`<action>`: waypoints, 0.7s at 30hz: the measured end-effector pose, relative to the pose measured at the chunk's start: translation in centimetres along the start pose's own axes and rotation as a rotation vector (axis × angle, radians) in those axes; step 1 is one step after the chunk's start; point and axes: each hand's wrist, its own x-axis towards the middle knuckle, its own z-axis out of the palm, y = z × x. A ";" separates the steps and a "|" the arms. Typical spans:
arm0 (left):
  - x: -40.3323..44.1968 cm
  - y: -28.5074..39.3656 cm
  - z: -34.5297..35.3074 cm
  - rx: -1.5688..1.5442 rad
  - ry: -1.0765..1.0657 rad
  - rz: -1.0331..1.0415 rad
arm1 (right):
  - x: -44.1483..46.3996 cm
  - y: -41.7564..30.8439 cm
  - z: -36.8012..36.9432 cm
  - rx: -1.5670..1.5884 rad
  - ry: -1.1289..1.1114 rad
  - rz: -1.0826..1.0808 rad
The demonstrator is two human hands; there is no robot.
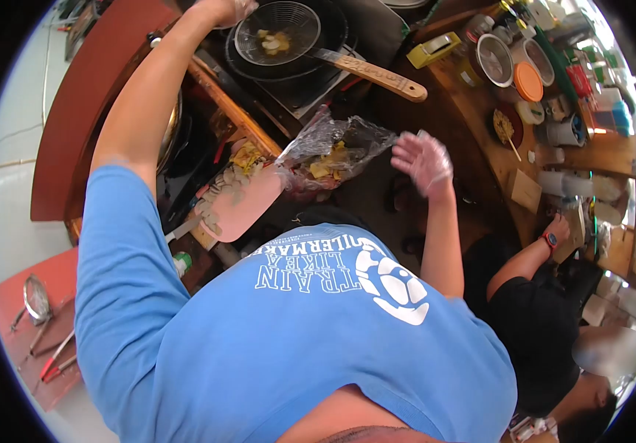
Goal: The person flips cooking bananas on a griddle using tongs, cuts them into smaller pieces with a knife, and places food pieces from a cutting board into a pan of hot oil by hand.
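My left hand (223, 10), in a clear plastic glove, reaches to the top edge, beside the rim of a mesh strainer (299, 33); its fingers are partly cut off. The strainer rests over a dark pan (339, 37) and holds a few yellow and whitish pieces (274, 42). Its wooden handle (381, 77) points right. My right hand (425, 162), also gloved, is raised with fingers spread and nothing in it. Just left of it lies an open clear plastic bag (366, 136) with yellow pieces inside. A pink cutting board (248, 203) has greyish slices (211, 203) along its edge.
A knife (183, 229) lies by the board. At right, a wooden counter (473, 125) carries tubs, an orange lid (528, 81) and a bowl (506, 122) with a spoon. A co-worker's hand (560, 227) is there. Tongs (57, 359) and a small strainer (36, 299) lie lower left.
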 end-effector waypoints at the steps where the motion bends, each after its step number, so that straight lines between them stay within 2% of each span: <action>1: -2.1 -0.4 -0.6 0.015 0.175 0.042 | 1.5 -2.0 1.4 0.036 -0.066 0.027; 3: -6.3 -2.4 -0.2 0.019 0.539 0.108 | 5.1 -5.3 2.8 0.244 -0.450 0.227; 4: -9.7 -1.9 -1.2 -0.034 0.564 0.001 | 6.4 -6.5 4.3 0.338 -0.599 0.340; 5: -13.5 -0.9 -2.3 -0.086 0.590 -0.105 | 7.6 -7.2 5.6 0.384 -0.718 0.366; 7: -20.3 -1.9 0.4 -0.166 0.835 -0.024 | 7.1 -7.8 9.6 0.469 -0.839 0.421; 8: -23.8 -1.6 1.8 -0.185 0.853 -0.089 | 8.0 -8.2 9.4 0.399 -0.835 0.523; 9: -27.1 -0.9 3.5 -0.207 0.872 -0.150 | 8.2 -8.5 9.9 0.385 -0.844 0.537; 11: -32.6 0.9 8.9 -0.366 0.853 -0.360 | 7.8 -8.8 11.0 0.349 -0.715 0.628; 12: -34.9 1.8 12.1 -0.430 0.779 -0.472 | 5.9 -9.2 12.7 0.202 -0.568 0.568; 13: -36.0 3.3 15.7 -0.605 0.849 -0.527 | 4.4 -9.5 14.1 -0.059 -0.502 0.482; 15: -38.7 6.2 24.7 -0.699 0.676 -0.631 | 0.6 -9.2 17.3 -0.443 -0.371 0.248; 16: -39.8 7.6 30.0 -0.671 0.507 -0.626 | -0.7 -8.8 18.6 -0.456 -0.373 0.249; 17: -40.4 9.4 32.7 -0.707 0.269 -0.621 | -1.7 -8.4 19.8 -0.601 -0.293 0.194; 18: -40.4 11.1 36.2 -0.820 0.025 -0.724 | -2.3 -8.0 20.6 -0.746 -0.211 0.135; 19: -39.9 12.1 37.6 -0.833 0.033 -0.730 | -2.5 -7.6 21.1 -0.761 -0.212 0.133; 21: -38.5 14.0 39.5 -0.704 -0.108 -0.895 | -3.0 -6.9 22.0 -0.895 -0.137 0.066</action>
